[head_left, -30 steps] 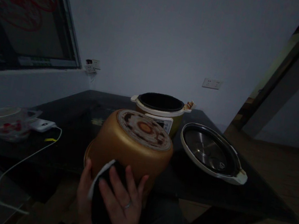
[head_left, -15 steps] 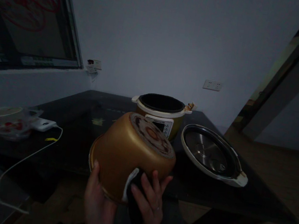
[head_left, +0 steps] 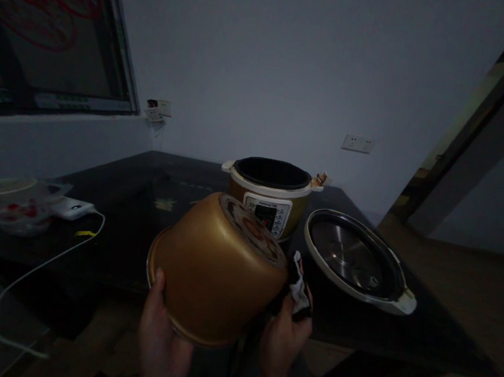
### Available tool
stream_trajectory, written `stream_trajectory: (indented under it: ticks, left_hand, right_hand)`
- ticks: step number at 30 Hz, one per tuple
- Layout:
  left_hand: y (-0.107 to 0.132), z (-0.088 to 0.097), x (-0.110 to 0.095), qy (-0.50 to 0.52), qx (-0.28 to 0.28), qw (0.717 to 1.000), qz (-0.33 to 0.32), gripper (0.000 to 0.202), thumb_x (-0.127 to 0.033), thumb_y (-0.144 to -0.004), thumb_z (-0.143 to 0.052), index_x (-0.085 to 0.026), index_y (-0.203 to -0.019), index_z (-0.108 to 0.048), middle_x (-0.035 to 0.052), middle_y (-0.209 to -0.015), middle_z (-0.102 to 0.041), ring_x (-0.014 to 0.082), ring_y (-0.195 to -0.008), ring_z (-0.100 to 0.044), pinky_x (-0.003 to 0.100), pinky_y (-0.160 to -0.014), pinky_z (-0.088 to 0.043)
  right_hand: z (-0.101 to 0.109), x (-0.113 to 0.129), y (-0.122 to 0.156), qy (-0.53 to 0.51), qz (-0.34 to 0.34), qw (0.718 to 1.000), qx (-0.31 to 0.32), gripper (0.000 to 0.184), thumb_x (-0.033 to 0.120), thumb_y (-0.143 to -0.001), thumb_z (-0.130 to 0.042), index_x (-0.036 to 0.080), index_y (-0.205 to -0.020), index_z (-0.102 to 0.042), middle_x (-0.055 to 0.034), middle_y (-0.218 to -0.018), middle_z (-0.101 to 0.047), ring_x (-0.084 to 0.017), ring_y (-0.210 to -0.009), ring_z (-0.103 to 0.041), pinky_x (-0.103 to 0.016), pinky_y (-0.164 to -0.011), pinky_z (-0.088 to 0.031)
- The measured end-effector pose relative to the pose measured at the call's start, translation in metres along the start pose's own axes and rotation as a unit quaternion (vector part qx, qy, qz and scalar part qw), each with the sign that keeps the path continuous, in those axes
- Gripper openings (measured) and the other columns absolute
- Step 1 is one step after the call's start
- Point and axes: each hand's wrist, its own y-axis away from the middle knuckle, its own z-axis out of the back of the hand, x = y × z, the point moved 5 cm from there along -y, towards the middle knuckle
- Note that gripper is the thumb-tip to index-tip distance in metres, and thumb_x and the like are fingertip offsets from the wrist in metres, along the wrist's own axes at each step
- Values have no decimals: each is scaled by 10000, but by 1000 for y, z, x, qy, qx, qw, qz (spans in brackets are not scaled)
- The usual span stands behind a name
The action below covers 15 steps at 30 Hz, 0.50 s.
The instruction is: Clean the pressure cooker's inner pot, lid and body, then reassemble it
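A gold inner pot (head_left: 213, 278) is tipped on its side in front of me, its stained base turned up and to the right. My left hand (head_left: 164, 334) grips its rim from below, thumb on the outer wall. My right hand (head_left: 286, 334) is closed on a black and white cloth (head_left: 299, 288) at the pot's right side, near the base; whether the cloth touches the pot I cannot tell. Behind the pot stands an electric cooker (head_left: 270, 194) with its top uncovered. Its round lid (head_left: 355, 259) lies on the table to the right, metal inner side up.
The dark table (head_left: 145, 197) reaches the wall. On the left are a bowl in a clear plastic bag (head_left: 17, 205) and a white power strip (head_left: 71, 208) with a cable hanging over the edge. Wall sockets (head_left: 357, 143) sit behind the cooker.
My right hand and the cloth have moved from the pot's front wall out to its right side. The pot has tilted slightly in my left hand, which keeps its hold.
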Motion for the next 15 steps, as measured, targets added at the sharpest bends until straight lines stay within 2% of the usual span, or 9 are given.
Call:
stream_trajectory:
  ticks: [2,4,6,8,10,12,13,15]
  left_hand:
    - [1,0,1,5,-5,1000,4,417,-242,-980,-369,-273,-1372,-507,-5,-882,-773,155,-759,-722,318,-987,-463]
    - [3,-1,1,2,-9,1000,5,407,-243,-982,-370,-273,-1358,-523,-6,-884,-772,153,-761,-722,322,-986,-465]
    - [4,-1,1,-2,-1,1000,5,409,-258,-981,-376,-265,-1366,-514,6,-913,-770,157,-789,-724,324,-981,-470]
    - [2,0,5,-7,17,1000,12,424,-268,-983,-357,-249,-1384,-492,28,-937,-768,172,-815,-726,339,-972,-479]
    - [-4,2,7,-28,47,998,6,437,-289,-983,-339,-223,-1389,-490,51,-960,-764,192,-867,-723,346,-966,-486]
    - [-13,7,7,-73,82,994,-19,444,-336,-976,-356,-197,-1365,-521,63,-983,-758,208,-959,-705,331,-965,-489]
    - [-18,9,5,-94,96,990,-37,448,-370,-966,-383,-193,-1347,-541,61,-996,-755,212,-1013,-687,317,-964,-491]
    - [-27,14,0,-125,124,982,-65,463,-443,-936,-443,-206,-1310,-578,50,-1024,-748,222,-1113,-642,298,-956,-497]
  right_hand:
    - [-1,4,8,-12,37,999,10,366,269,-899,-531,205,-1255,-586,-109,-1380,-558,-255,-1299,-491,-523,-1098,-330]
    - [1,12,17,3,119,992,39,353,228,-907,-519,229,-1253,-587,-99,-1410,-529,-269,-1339,-443,-560,-1098,-315]
    - [3,21,27,50,217,970,97,379,196,-911,-494,235,-1282,-563,-93,-1420,-518,-281,-1370,-395,-594,-1096,-302]
    - [0,30,40,117,335,916,188,422,194,-924,-452,220,-1342,-507,-90,-1409,-527,-267,-1394,-348,-582,-1119,-269]
    - [-5,36,57,165,436,839,281,419,207,-939,-419,237,-1350,-497,-38,-1344,-593,-195,-1391,-353,-480,-1169,-227]
    - [-13,41,73,186,502,771,345,362,247,-964,-384,273,-1279,-562,28,-1238,-669,-121,-1361,-395,-357,-1191,-189]
    - [-16,45,78,184,522,755,351,344,272,-978,-355,284,-1210,-610,51,-1182,-699,-102,-1347,-414,-326,-1192,-178]
    - [-21,54,84,170,555,748,322,398,269,-999,-283,276,-1049,-678,61,-1104,-731,-100,-1340,-426,-335,-1194,-166]
